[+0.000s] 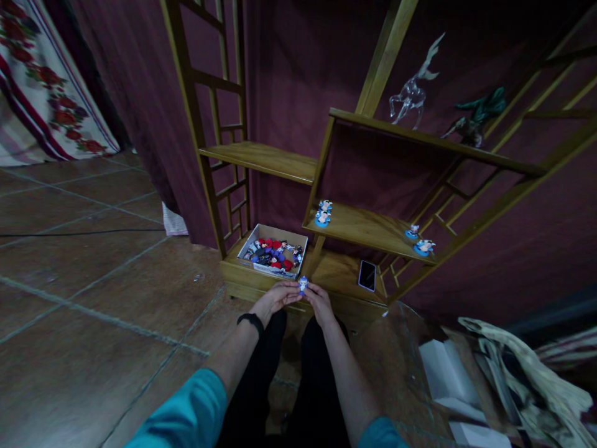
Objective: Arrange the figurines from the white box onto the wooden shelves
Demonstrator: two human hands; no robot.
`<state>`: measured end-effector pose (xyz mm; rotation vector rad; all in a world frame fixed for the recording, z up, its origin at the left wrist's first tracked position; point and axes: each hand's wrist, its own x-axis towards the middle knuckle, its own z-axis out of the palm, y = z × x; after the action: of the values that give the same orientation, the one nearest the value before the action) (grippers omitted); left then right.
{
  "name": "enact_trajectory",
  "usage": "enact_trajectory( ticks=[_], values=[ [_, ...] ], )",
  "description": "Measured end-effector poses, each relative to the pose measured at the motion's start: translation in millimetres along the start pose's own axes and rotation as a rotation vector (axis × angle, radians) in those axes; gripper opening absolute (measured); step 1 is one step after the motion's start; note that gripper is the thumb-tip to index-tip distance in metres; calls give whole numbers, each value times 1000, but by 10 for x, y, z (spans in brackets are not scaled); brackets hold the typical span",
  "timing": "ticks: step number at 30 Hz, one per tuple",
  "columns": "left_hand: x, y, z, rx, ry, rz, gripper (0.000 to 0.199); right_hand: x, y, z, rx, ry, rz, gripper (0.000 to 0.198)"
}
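Hands holding purple-and-white figurine, open box, side print too small to read

Just beyond the grip we see a wooden shelf, its boards at stepped heights and its sides latticed, before dark maroon drapery. Left of the grip we have brown floor crossed by pale lines, with a thin black cable; farther that way, a flowered cloth reaches down to it. Right of the grip, we find white boxes beside rumpled cloth. Our light is dim.
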<state>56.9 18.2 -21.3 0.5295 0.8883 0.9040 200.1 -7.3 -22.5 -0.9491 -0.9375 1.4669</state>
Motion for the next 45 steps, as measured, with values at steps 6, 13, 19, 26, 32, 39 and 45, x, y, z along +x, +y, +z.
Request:
enact_trajectory(
  ticks=[6, 13, 19, 26, 32, 39, 45],
  values=[
    [23, -11, 18, 67, 33, 23, 22, 9, -6, -10, -13, 26, 21, 30],
    [21, -50, 48, 85, 92, 56, 21, 90, 71, -45, -58, 50, 35, 28],
    [10, -47, 58, 79, 92, 76, 20, 140, 101, -56, -35, 71, 70, 30],
    [-54, 2, 32, -6, 19, 45, 19, 74, 104, -6, 148, 104, 43, 33],
    [-77, 19, -5, -14, -20, 69, 29, 36, 75, 7, 154, 108, 39, 38],
    [-121, 2, 41, 43, -25, 144, 36, 47, 90, 16, 98, 50, 8, 41],
    [-99, -28, 51, 75, -18, 179, 37, 70, 112, -7, 18, 77, -45, 41]
  ],
)
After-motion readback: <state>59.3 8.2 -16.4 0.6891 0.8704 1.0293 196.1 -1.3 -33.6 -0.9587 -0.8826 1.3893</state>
